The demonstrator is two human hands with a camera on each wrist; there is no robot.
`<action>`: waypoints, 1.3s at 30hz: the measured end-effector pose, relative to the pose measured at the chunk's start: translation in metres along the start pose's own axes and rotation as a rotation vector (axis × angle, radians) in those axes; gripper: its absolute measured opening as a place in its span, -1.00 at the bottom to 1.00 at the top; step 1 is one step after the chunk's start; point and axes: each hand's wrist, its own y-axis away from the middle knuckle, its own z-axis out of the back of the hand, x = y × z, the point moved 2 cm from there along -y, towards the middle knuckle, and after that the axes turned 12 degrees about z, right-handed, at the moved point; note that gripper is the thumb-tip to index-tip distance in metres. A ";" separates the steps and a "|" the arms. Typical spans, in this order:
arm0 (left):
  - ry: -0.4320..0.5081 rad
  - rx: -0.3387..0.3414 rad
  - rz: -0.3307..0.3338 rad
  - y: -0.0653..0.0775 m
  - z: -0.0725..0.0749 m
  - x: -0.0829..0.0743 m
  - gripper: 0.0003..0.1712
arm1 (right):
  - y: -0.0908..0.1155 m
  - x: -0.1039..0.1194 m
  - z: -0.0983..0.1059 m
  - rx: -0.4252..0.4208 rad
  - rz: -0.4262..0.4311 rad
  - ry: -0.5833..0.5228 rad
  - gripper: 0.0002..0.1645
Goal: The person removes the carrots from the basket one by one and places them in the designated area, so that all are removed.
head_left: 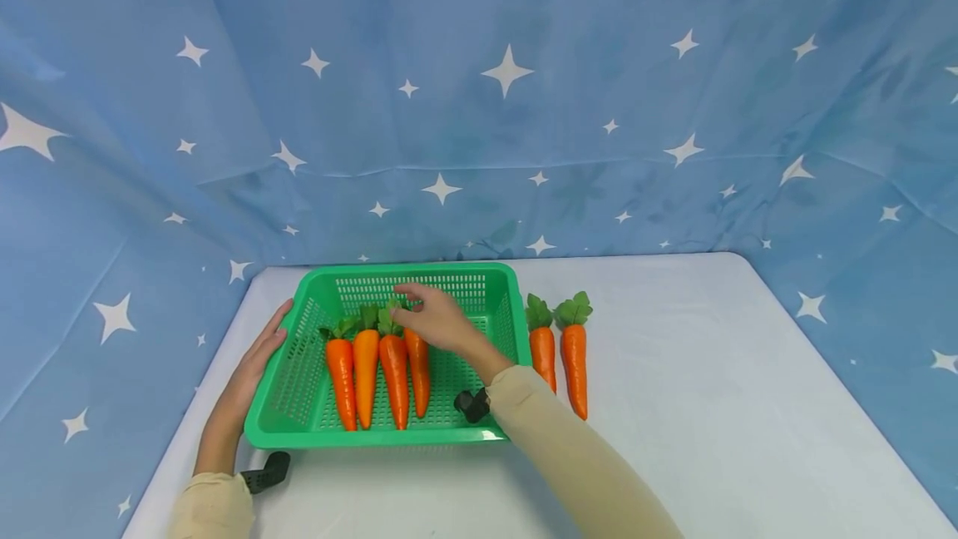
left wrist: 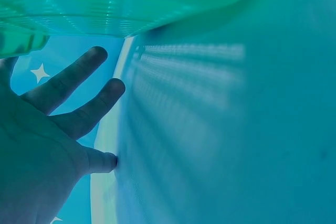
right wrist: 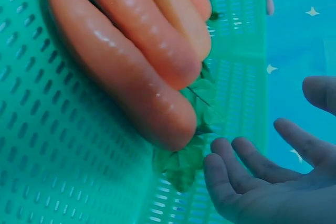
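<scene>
A green plastic basket [head_left: 359, 441] stands on the white table, with several orange carrots [head_left: 394, 368] lying side by side in its left and middle part, leafy tops toward the back. My left hand [head_left: 253, 364] rests along the basket's left side; in the left wrist view its fingers [left wrist: 89, 111] are spread and straight. Over the leaves of the rightmost carrot in the basket [head_left: 419, 377] hovers my right hand [head_left: 437, 321]. The right wrist view shows that hand [right wrist: 278, 187] with fingers apart and nothing between them, close to the green leaves [right wrist: 184, 169].
Two more carrots, one [head_left: 543, 348] beside the basket's right wall and another [head_left: 574, 360] further right, lie on the white tabletop [head_left: 711, 389]. A blue curtain [head_left: 464, 123] with white stars hangs behind the table and at both sides.
</scene>
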 end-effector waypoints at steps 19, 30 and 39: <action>0.009 0.007 -0.015 0.000 0.000 0.001 -0.27 | -0.001 -0.010 -0.008 0.079 -0.114 0.107 -0.46; -0.001 0.010 -0.040 -0.001 0.001 -0.001 -0.27 | -0.001 -0.013 -0.009 0.168 -0.138 0.169 -0.47; 0.012 0.014 -0.020 0.001 0.000 -0.001 -0.26 | -0.002 -0.013 -0.011 0.192 -0.155 0.226 -0.45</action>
